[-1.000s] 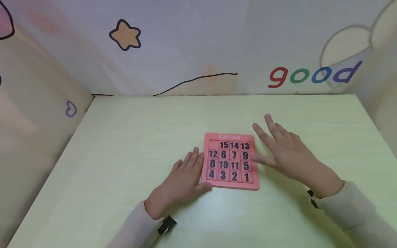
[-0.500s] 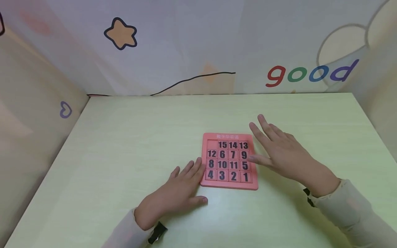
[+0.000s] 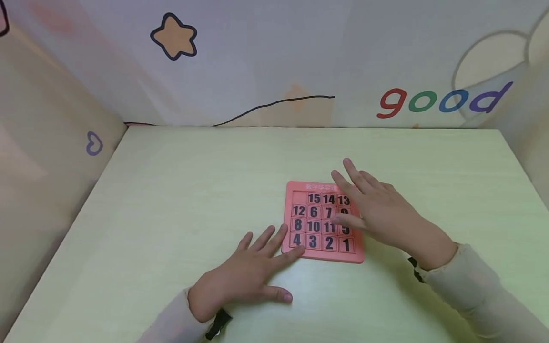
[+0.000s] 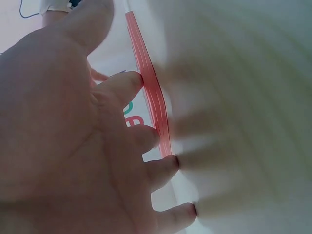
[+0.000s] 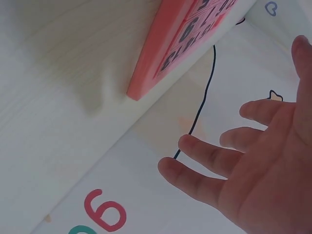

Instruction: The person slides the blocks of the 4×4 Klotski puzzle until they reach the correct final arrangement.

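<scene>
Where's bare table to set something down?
Bare table lies left of the puzzle and left hand, behind the puzzle up to the wall, and right of the right hand. Crowded: the puzzle itself, with the left hand at its near-left corner and the right hand over its right side.

1. Head view: high, facing forward and down, farthest off; covers the pale green rectangular tabletop (image 3: 193, 190), pale cartoon-printed wall (image 3: 266, 52), bare left hand (image 3: 244, 276) and bare right hand (image 3: 386, 214).
2. Left wrist view: very near, turned sideways, low behind that hand's palm, facing the edge of the salmon-pink square plastic number puzzle (image 3: 315, 221).
3. Right wrist view: near, tilted, beside that hand's palm, facing past the puzzle's corner to the wall.
4. Shared, head and right wrist: puzzle, orange black-outlined star (image 3: 174, 37), purple-outlined heart (image 3: 94, 144).
</scene>
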A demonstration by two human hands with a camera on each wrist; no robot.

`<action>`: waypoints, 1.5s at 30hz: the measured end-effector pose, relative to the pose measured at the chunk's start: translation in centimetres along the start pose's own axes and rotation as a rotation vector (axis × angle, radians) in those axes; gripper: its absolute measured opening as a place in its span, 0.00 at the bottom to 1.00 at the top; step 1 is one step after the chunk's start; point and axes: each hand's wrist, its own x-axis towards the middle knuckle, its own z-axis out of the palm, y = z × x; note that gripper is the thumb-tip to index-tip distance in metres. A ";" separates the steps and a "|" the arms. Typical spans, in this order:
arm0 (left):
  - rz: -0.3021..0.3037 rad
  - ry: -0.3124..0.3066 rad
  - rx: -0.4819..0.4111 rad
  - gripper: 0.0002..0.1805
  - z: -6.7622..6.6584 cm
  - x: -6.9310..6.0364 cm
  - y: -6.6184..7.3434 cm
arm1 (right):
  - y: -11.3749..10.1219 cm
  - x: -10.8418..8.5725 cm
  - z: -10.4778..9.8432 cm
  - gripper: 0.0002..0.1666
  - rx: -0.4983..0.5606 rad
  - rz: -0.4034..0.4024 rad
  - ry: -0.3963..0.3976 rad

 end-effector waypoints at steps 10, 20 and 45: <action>0.003 -0.022 0.012 0.47 -0.4 0.3 0.0 | -1.5 0.9 -0.1 0.50 -0.007 -0.065 -0.029; -0.010 -0.048 0.020 0.47 -0.4 0.4 0.0 | -3.2 1.8 1.8 0.36 0.017 -0.152 -0.129; -0.010 -0.044 -0.015 0.47 -0.1 0.1 0.0 | -3.4 4.3 2.2 0.39 0.011 -0.177 -0.221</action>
